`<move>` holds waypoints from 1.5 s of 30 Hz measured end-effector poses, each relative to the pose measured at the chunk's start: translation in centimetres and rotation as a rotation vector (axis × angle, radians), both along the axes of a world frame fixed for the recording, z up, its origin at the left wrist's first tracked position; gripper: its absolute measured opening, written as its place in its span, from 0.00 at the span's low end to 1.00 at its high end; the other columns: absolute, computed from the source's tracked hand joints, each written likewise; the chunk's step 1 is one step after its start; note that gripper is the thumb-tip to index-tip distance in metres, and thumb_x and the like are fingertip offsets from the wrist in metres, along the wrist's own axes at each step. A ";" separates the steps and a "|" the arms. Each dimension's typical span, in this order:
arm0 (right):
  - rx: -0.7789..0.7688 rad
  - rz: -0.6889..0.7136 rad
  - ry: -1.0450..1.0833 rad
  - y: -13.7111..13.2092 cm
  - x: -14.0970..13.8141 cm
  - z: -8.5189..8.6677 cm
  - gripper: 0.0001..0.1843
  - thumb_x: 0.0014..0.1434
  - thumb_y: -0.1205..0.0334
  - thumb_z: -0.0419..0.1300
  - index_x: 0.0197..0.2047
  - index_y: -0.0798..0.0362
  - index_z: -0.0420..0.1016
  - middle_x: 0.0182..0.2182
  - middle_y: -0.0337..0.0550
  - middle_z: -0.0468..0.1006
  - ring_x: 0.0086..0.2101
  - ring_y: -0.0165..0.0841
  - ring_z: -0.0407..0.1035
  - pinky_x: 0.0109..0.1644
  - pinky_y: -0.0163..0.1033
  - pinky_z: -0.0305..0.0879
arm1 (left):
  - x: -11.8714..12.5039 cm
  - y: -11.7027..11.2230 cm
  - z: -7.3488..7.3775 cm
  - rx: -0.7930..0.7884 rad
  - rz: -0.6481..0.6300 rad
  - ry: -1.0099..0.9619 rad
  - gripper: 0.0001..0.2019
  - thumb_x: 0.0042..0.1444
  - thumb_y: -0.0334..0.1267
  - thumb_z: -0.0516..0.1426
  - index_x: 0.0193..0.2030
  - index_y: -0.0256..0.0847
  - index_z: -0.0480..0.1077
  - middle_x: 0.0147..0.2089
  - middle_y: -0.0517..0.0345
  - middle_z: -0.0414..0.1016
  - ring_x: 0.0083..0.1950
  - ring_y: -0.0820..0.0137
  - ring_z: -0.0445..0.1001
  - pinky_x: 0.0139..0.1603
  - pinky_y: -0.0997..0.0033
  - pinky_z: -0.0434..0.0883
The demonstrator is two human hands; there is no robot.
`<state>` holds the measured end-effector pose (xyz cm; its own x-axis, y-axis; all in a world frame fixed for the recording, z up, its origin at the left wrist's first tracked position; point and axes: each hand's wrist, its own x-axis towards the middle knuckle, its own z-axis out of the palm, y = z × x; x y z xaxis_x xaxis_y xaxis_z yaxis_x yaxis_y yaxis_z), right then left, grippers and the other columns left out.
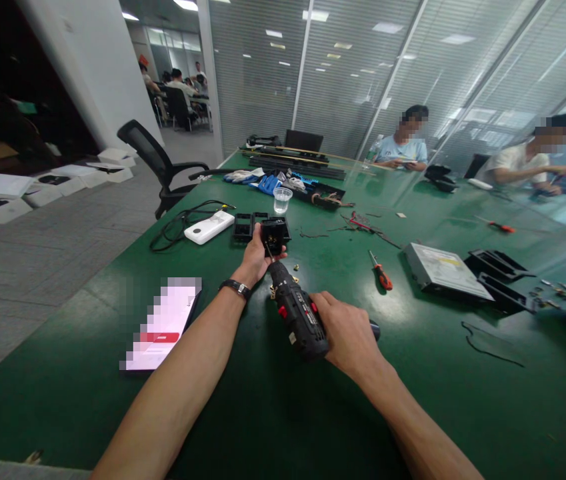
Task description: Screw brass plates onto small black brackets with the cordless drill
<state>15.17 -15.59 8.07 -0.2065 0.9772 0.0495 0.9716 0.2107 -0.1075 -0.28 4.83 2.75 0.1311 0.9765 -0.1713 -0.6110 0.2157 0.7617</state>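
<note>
We see the left hand pinching a black part above the green table. At the part's five o'clock, the right hand is wrapped around a drill, bit toward the part; a white device lies at nine o'clock.

I am in an office: glass partitions with blinds, a black mesh swivel chair on grey carpet, people seated farther back. The cordless drill, orange-handled screwdriver and loose wires at my green bench make it part workshop.
</note>
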 end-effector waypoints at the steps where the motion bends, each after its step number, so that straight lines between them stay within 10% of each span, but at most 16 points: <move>1: -0.002 -0.001 0.007 0.0 0.0 0.1 0.21 0.55 0.63 0.62 0.52 0.49 0.70 0.45 0.43 0.79 0.39 0.41 0.76 0.33 0.41 0.47 | 0.0 0.0 0.0 -0.004 0.000 -0.002 0.30 0.66 0.62 0.52 0.45 0.33 0.76 0.32 0.48 0.79 0.34 0.63 0.81 0.39 0.63 0.80; 45: -0.003 -0.017 -0.007 0.0 -0.1 0.2 0.21 0.56 0.57 0.65 0.52 0.49 0.70 0.44 0.42 0.78 0.38 0.40 0.76 0.32 0.42 0.47 | 0.0 -0.1 0.1 0.028 -0.011 0.017 0.29 0.67 0.62 0.51 0.48 0.34 0.75 0.32 0.49 0.79 0.31 0.65 0.80 0.37 0.64 0.79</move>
